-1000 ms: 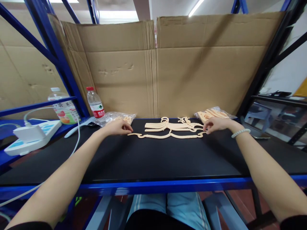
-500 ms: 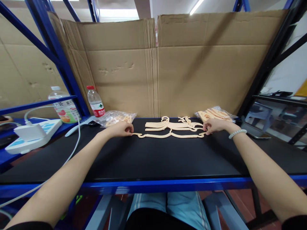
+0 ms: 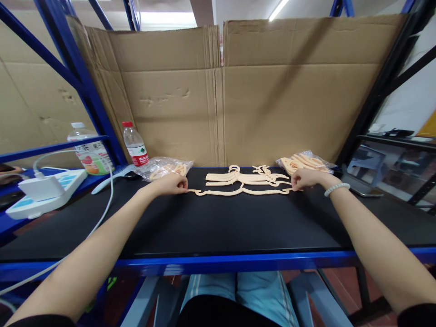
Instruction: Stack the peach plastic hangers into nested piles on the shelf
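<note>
A thin peach plastic hanger (image 3: pixel 238 192) lies flat on the black shelf top (image 3: pixel 218 227). My left hand (image 3: pixel 170 184) pinches its left tip and my right hand (image 3: pixel 305 178) pinches its right tip. Right behind it lies a small pile of the same hangers (image 3: pixel 247 177). A white bead bracelet sits on my right wrist.
Clear bags of hangers lie at the back left (image 3: pixel 163 167) and back right (image 3: pixel 303 162). A water bottle (image 3: pixel 135 144) and a drink bottle (image 3: pixel 90 152) stand at the left, by a white power strip (image 3: pixel 41 190) with a cable. Cardboard walls the back.
My left hand slid right and closed on the hanger's left tip. My right hand shifted slightly right on the other tip, and the hanger now lies straighter.
</note>
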The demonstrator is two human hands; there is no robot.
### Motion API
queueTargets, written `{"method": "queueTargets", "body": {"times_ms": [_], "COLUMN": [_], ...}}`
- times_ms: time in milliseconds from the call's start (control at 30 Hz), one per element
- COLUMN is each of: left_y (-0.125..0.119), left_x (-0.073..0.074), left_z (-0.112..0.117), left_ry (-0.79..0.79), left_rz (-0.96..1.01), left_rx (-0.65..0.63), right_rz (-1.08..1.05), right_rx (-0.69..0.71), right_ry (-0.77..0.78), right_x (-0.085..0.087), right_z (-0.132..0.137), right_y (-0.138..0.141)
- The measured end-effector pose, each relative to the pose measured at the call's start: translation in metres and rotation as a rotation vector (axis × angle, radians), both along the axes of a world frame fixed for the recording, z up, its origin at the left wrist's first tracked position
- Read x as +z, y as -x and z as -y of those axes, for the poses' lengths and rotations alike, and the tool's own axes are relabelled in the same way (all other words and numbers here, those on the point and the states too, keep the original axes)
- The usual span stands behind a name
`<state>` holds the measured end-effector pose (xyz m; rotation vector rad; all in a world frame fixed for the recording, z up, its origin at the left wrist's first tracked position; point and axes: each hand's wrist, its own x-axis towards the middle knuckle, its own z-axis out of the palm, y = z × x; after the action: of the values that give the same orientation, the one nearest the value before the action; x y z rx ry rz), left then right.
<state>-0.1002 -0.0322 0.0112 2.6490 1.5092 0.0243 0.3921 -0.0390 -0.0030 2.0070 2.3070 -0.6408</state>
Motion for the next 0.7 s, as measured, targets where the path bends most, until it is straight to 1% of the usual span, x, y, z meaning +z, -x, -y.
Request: {"method": "queueTargets", "body": {"times_ms": [100,467,700], "left_y": [0.0004,-0.0001,-0.0002], "left_x": [-0.0001,0.0015,0.0010], "left_z": [-0.0003,0.0003,0.0017], "left_ry": [0.009,-0.008,-0.034], "left_rz": [0.010,-0.002,-0.006], "left_rx": [-0.006,0.014,0.006], "right_rz": [-0.009,-0.017,-0.026], "right_rx": [-0.031,-0.052,-0.070], "right_ry": [0.050,0.070,0.078], "right_x": [0.0002,-0.0001,0.0031], "right_z": [-0.0006,0.0007,0.0057], "right_y": [0.0000,0.0012,0.0048]}}
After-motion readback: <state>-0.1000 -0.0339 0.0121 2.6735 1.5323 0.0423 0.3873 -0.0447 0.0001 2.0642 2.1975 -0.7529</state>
